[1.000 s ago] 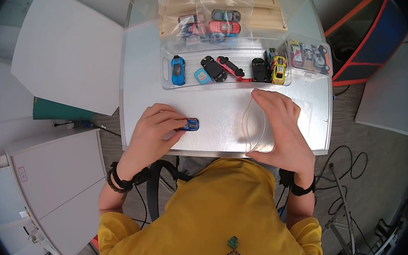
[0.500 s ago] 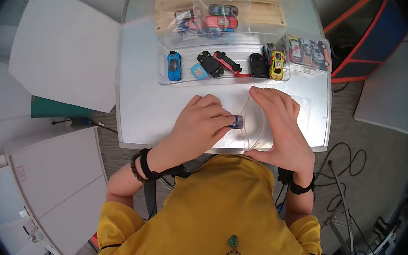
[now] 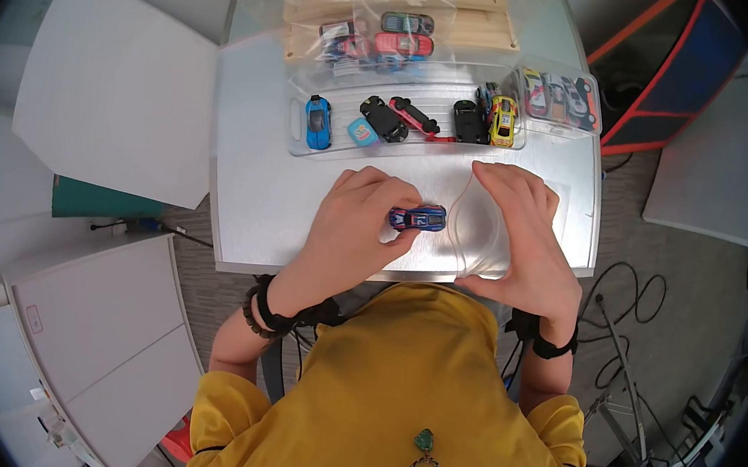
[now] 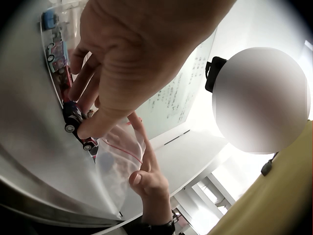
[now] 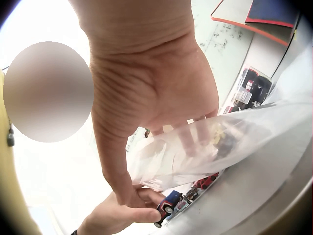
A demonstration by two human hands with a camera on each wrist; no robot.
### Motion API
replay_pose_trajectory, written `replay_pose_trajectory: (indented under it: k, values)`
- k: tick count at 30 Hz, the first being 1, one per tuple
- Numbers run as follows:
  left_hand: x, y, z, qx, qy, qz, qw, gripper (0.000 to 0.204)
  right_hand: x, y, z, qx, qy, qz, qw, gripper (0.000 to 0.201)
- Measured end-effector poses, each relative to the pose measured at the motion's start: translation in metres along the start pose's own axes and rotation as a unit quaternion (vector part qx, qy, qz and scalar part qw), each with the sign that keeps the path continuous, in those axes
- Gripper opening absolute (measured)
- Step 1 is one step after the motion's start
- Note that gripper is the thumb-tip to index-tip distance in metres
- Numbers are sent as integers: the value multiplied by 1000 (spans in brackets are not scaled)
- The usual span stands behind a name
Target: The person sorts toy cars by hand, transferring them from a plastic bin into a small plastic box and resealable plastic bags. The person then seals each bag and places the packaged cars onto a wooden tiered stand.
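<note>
My left hand (image 3: 350, 224) pinches a blue toy car (image 3: 418, 218) with red and white markings between thumb and fingers. The car's free end points at the mouth of a clear zip bag (image 3: 479, 235). Curved round that bag, my right hand (image 3: 530, 249) holds its mouth wide, with the thumb at the near end and fingers at the far end. In the left wrist view a red line runs along the bag's mouth (image 4: 122, 149). The right wrist view shows fingers through the plastic (image 5: 188, 142) and the toy car (image 5: 168, 205) just beyond the bag.
Behind the hands, a clear tray (image 3: 297, 141) holds several toy cars and a light-blue cube (image 3: 362, 131). To its right stands a clear box (image 3: 593, 129) with more cars. Further back, a clear plastic bag with cars lies by wooden boards (image 3: 488, 30). The table's front edge is near my body.
My left hand has carried the blue toy car rightward to the bag's mouth, and more of the car now shows. The right hand holds the bag in nearly the same place.
</note>
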State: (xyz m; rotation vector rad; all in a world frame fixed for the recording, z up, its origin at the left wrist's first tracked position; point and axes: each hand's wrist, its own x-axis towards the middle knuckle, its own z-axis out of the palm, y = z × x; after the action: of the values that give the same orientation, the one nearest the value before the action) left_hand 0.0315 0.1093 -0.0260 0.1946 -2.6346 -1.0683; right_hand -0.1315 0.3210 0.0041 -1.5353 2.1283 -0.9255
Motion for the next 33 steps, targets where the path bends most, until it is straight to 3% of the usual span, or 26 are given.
replay_pose_trajectory:
  k: [5, 8, 11, 13, 16, 33]
  values:
    - [-15, 10, -23, -7, 44, -44, 998, 36, 6, -2, 6, 6, -11, -8, 1000, 115]
    - [-20, 16, -26, -52, 68, -110, 990, 34, 12, -8, 17, -17, -24, -12, 999, 117]
    - [-18, 19, -21, -94, 71, -112, 987, 36, 16, -13, 28, -25, -27, -7, 999, 120]
    - [-16, 18, -11, -139, 84, -176, 971, 39, 18, -17, 36, -33, -23, -4, 999, 122]
    - [-11, 17, 6, -160, 92, -208, 961, 40, 21, -19, 47, -44, -7, -2, 999, 125]
    - [-16, 8, 26, -173, 88, -228, 954, 41, 26, -8, 56, -17, 23, -6, 1000, 129]
